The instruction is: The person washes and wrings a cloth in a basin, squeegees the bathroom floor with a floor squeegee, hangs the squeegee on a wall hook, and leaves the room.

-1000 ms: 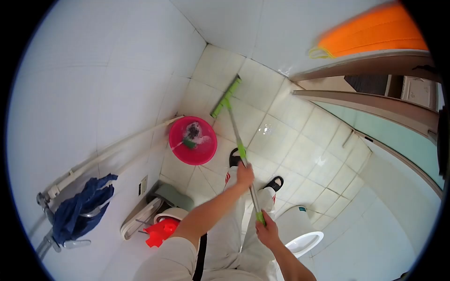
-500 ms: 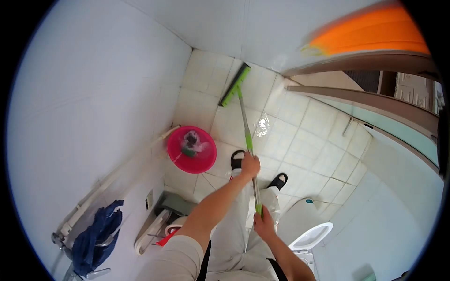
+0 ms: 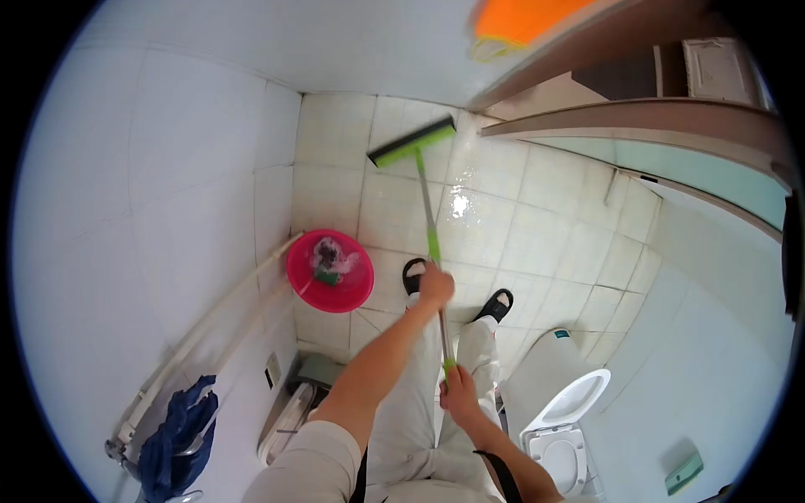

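Note:
A floor squeegee (image 3: 425, 194) with a green and black head slants away from me, its head resting on the pale tiled floor (image 3: 495, 168) near the far wall. Partway down the pole, my left hand (image 3: 435, 286) is wrapped around it. Lower, closer to my body, my right hand (image 3: 460, 394) grips the green end of the handle. Left of my feet stands a pink basin (image 3: 362, 285) holding sudsy water, a dark item and something green.
A toilet (image 3: 560, 457) with its lid raised stands at lower right. White pipes (image 3: 210, 327) run along the left wall, with a dark blue cloth (image 3: 176, 440) hanging below. A brown-framed door (image 3: 671, 117) opens at upper right; an orange cloth (image 3: 524, 21) hangs nearby.
The squeegee head has swung from a steep slant to a nearly crosswise one and shifted slightly left. Both hands moved a little left with the pole. The camera view has also shifted.

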Available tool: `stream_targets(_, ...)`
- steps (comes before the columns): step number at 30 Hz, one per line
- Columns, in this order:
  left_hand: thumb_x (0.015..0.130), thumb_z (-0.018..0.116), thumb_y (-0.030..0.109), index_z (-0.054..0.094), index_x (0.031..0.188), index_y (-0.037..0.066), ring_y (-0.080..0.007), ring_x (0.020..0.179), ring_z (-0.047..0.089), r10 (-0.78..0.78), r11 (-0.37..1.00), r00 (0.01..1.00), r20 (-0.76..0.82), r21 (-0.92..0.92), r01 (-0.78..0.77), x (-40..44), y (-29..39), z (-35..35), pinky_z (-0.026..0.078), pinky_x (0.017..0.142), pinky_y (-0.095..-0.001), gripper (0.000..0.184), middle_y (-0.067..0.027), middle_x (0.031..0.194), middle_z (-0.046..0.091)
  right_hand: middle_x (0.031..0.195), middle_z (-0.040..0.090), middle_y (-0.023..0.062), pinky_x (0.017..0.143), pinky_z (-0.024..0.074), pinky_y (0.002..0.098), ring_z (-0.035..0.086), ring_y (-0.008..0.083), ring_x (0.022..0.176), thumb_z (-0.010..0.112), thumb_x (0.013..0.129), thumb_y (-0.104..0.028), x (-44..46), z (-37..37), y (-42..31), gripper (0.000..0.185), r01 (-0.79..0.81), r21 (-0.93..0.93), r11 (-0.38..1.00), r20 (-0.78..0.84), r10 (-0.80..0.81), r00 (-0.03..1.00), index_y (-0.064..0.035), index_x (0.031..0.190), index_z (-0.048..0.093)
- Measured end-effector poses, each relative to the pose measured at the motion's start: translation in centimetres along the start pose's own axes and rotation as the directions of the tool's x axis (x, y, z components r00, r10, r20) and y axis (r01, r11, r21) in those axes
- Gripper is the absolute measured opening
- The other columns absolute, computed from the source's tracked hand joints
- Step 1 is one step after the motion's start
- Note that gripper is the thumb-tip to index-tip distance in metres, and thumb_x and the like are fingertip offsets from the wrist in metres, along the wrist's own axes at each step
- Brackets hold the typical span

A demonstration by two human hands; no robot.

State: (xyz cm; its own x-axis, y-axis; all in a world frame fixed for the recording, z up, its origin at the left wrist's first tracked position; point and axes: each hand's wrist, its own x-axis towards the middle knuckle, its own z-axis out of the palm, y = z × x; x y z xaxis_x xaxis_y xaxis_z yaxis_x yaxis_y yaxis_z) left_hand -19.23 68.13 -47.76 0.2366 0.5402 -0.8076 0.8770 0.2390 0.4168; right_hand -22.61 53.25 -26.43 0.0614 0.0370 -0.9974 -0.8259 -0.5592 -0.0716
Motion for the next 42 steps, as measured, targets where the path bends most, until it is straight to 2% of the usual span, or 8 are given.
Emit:
stream_targets(6,0.084,0.053,0.017,0.042,0.114,-0.004,-0.0474,0.091,0.06,0.016,0.993,0.999,0.037,-0.116,-0.012,-9.8,-2.7,7.7,0.048,0.082,-0.0518,0.039,-0.032,0.099,0.06,0.064,0.051,0.0014,0.04,0.0386,0.0248,0.048,0.0097,0.046,0.046,0.098,-0.027,-7.2,-7.7,4.9,0.024,0.253,-0.185,0.95,-0.058,-0.267,0.962,-0.0037,0.098,0.053)
stream_targets(9,0.082,0.058,0.014,0.046,0.11,0.0,-0.038,0.079,0.064,-0.207,0.901,0.964,0.168,-0.351,0.254,-9.3,1.4,4.3,0.052,0.068,-0.0469,0.034,-0.0252,0.091,0.061,0.069,0.055,0.0038,0.042,0.0402,0.0257,0.05,0.0107,0.048,0.046,0.097,-0.024,-7.6,-9.2,1.0,0.024,0.293,-0.317,0.902,0.061,-0.289,0.956,-0.0007,0.098,0.053)
stream_targets(11,0.084,0.054,0.011,0.043,0.102,-0.003,-0.0244,0.053,0.059,-0.169,0.894,0.979,0.113,-0.402,0.2,-6.4,5.0,3.0,0.049,0.044,-0.0372,0.025,-0.0165,0.075,0.058,0.073,0.058,0.0054,0.042,0.0398,0.0269,0.05,0.01,0.048,0.047,0.097,-0.022,-4.1,-10.4,-2.7,0.023,0.17,-0.056,0.984,0.178,-0.158,0.971,-0.0009,0.102,0.053)
stream_targets(15,0.085,0.053,0.011,0.036,0.101,-0.007,-0.0318,0.063,0.065,-0.102,0.962,0.993,0.065,-0.248,0.115,-0.3,5.9,8.0,0.053,0.051,-0.0394,0.029,-0.0233,0.081,0.061,0.066,0.048,0.0007,0.04,0.0344,0.0259,0.043,0.0088,0.048,0.047,0.096,-0.022,0.9,-11.8,-5.8,0.016,0.07,-0.013,0.997,0.109,-0.068,0.992,-0.0071,0.091,0.049)
stream_targets(22,0.086,0.051,0.016,0.037,0.108,-0.012,-0.0478,0.095,0.06,-0.049,0.978,0.997,0.063,0.208,0.035,-9.5,1.8,20.0,0.05,0.082,-0.0499,0.038,-0.037,0.099,0.059,0.066,0.047,0.0005,0.038,0.0325,0.0246,0.041,0.0085,0.045,0.046,0.097,-0.025,0.3,-20.6,7.4,0.016,0.057,0.123,0.991,0.048,-0.063,0.997,-0.0095,0.098,0.049)
stream_targets(23,0.086,0.051,0.017,0.037,0.11,-0.01,-0.0495,0.098,0.059,0.061,0.957,0.989,0.132,0.273,-0.096,-11.9,2.2,20.2,0.049,0.083,-0.0508,0.039,-0.0378,0.103,0.058,0.065,0.047,0.0005,0.038,0.0327,0.0247,0.041,0.0088,0.044,0.046,0.097,-0.025,-0.8,-21.1,8.6,0.016,0.061,0.145,0.988,0.042,-0.067,0.997,-0.0095,0.098,0.049)
stream_targets(31,0.086,0.053,0.017,0.042,0.109,-0.01,-0.0482,0.095,0.06,0.138,0.932,0.986,0.09,0.326,-0.16,-10.2,9.6,21.3,0.049,0.079,-0.0509,0.037,-0.0366,0.099,0.059,0.061,0.045,-0.0009,0.039,0.0343,0.0239,0.042,0.0078,0.045,0.047,0.098,-0.027,0.2,-23.4,3.8,0.018,0.034,0.467,0.884,0.179,-0.133,0.975,-0.0098,0.093,0.05)
stream_targets(42,0.085,0.051,0.013,0.048,0.1,-0.011,-0.0412,0.083,0.063,0.2,0.915,0.98,0.01,0.355,-0.191,-3.6,13.9,23.7,0.051,0.072,-0.0458,0.028,-0.0311,0.093,0.061,0.061,0.051,0.0013,0.047,0.0397,0.0271,0.049,0.009,0.051,0.05,0.095,-0.024,8.7,-23.9,1.3,0.024,0.499,0.275,0.822,-0.028,-0.512,0.859,-0.0027,0.084,0.05)
